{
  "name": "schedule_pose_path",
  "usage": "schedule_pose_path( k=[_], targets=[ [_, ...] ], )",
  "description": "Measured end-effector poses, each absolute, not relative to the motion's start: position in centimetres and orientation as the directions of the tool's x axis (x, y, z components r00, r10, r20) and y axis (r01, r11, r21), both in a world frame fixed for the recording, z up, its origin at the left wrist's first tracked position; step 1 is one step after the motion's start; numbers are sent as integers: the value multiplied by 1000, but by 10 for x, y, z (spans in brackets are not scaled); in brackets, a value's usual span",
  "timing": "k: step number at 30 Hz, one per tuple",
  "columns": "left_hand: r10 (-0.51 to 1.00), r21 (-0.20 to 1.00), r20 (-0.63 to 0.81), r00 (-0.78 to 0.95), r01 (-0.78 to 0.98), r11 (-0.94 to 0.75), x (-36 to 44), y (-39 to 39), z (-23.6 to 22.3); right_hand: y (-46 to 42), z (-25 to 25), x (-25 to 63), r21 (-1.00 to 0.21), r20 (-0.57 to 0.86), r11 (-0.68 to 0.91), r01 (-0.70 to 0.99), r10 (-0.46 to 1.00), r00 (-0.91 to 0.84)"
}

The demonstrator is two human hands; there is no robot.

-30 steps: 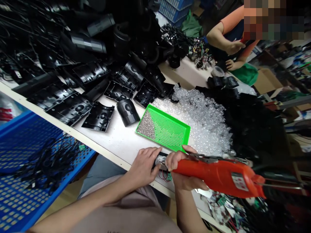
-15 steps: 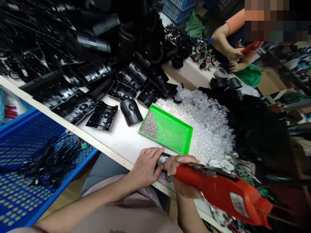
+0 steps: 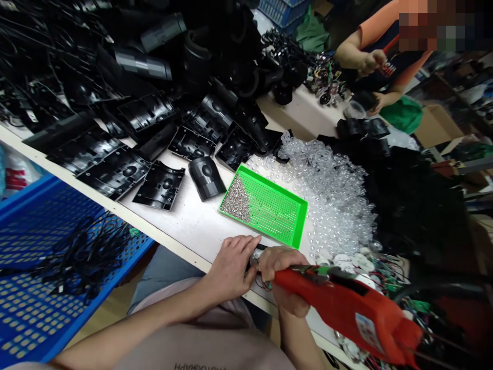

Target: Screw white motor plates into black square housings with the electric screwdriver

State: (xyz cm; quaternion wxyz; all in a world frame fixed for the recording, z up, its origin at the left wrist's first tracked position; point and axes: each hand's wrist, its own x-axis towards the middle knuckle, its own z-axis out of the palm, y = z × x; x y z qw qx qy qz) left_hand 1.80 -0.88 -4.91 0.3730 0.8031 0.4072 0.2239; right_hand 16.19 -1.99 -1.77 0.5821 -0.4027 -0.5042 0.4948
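Nearside of green tray, red driver is gripped by right fingers, half-hidden part pinched by left fingers.

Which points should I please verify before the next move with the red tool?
1. Right hand grips the red tool: ok, its fingers wrap around the front end.
2. Left hand steadies the dark part: ok, thumb and fingers are on it.
3. Tip of the tool sits properly on the part: cannot tell, the right hand hides it.
4. Small metal pieces are close by: ok, heaped at one end of the green tray, just beyond the hands.
5. Thin wires are well away from the hands: not ok, they show close beside the right hand.
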Motion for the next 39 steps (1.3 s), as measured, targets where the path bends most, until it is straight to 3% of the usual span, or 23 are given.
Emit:
schedule_pose_path(
  k=[3, 8, 10, 12, 14, 16, 18, 21, 25, 29, 31, 33, 35, 37, 39],
  targets=[
    [824, 768, 68, 562, 498, -403, 19, -10, -50, -12, 1, 147, -897, 301, 296, -329, 953, 36],
    [829, 751, 96, 551, 506, -423, 18, -9, -50, -7, 21, 151, -917, 266, 278, -286, 961, 80],
    [820, 764, 90, 566, 488, -421, 15, -7, -50, -10, 25, 166, -950, 261, 274, -149, 960, 104],
    [804, 776, 78, 590, 470, -421, 11, -3, -51, -16, 25, 184, -967, 232, 215, 140, 964, 126],
    [789, 774, 72, 610, 465, -430, 8, -1, -52, -26, 20, 198, -863, 156, 63, 501, 977, 146],
    [784, 764, 73, 616, 471, -441, 6, 1, -53, -36, 10, 201, -670, 55, -55, 740, 991, 123],
    [787, 757, 83, 611, 475, -449, 7, 3, -54, -43, -3, 196, -525, 3, -52, 849, 998, 63],
    [788, 752, 100, 607, 473, -460, 8, 4, -54, -48, -17, 185, -455, 48, 10, 890, 999, 14],
    [783, 739, 108, 612, 477, -475, 12, 6, -50, -50, -24, 177, -557, 77, -8, 831, 995, 61],
    [774, 722, 97, 626, 491, -487, 15, 9, -42, -53, -26, 174, -567, 181, 0, 824, 976, 124],
    [761, 713, 70, 645, 501, -491, 14, 12, -40, -52, -23, 181, -674, 138, -21, 739, 978, 154],
    [748, 710, 40, 662, 508, -488, 10, 15, -40, -50, -19, 196, -860, 51, -110, 498, 954, 297],
    [734, 712, 29, 679, 501, -491, 5, 17, -41, -50, -14, 214, -985, -68, -134, 108, 878, 473],
    [728, 712, 64, 683, 480, -513, 4, 15, -43, -53, -11, 228, -970, -179, -56, -235, 820, 543],
    [739, 710, 159, 655, 444, -547, 10, 11, -42, -58, -10, 235, -909, -232, 12, -416, 814, 532]
  ],
)
